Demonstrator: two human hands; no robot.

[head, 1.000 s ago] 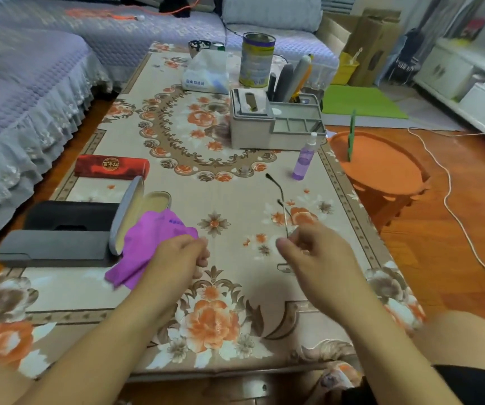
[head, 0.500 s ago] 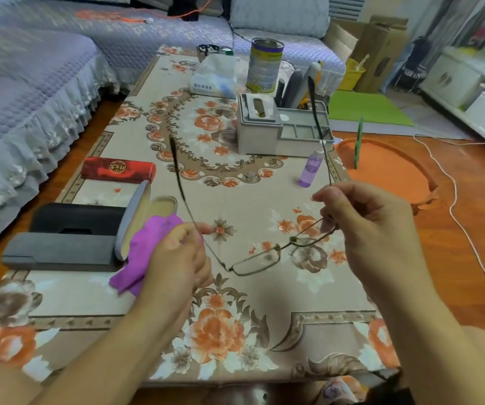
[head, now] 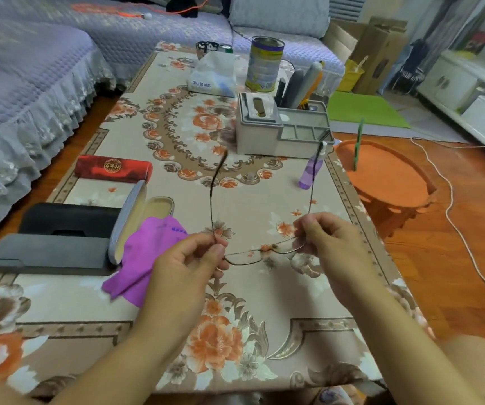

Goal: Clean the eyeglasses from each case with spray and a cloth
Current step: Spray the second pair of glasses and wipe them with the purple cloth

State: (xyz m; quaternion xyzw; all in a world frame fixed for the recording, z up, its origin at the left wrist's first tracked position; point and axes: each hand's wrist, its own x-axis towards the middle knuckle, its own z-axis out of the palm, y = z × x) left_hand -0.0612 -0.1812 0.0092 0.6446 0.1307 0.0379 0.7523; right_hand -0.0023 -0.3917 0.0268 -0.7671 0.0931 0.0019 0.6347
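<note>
Floral cloth covers the low surface, with a lavender-covered sofa along its left edge and bare wood floor off its right edge. At the near left lie a grey case, a black case and, farther back, a red case, all closed and apparently waiting their turn. Just right of them an open case stands with its lid up, and the purple cloth spills from it, within easy reach. The left hand pinches one corner of the eyeglasses between thumb and curled fingers; the right hand pinches the other corner the same way. The frame hangs above the surface, both temples unfolded and pointing away, probably so the lenses face the person for spraying. The purple spray bottle stands far right, near the surface's edge, in front of a grey organiser. Open cloth between hands and bottle gives a free path; an orange stool sits close beyond that edge.
</note>
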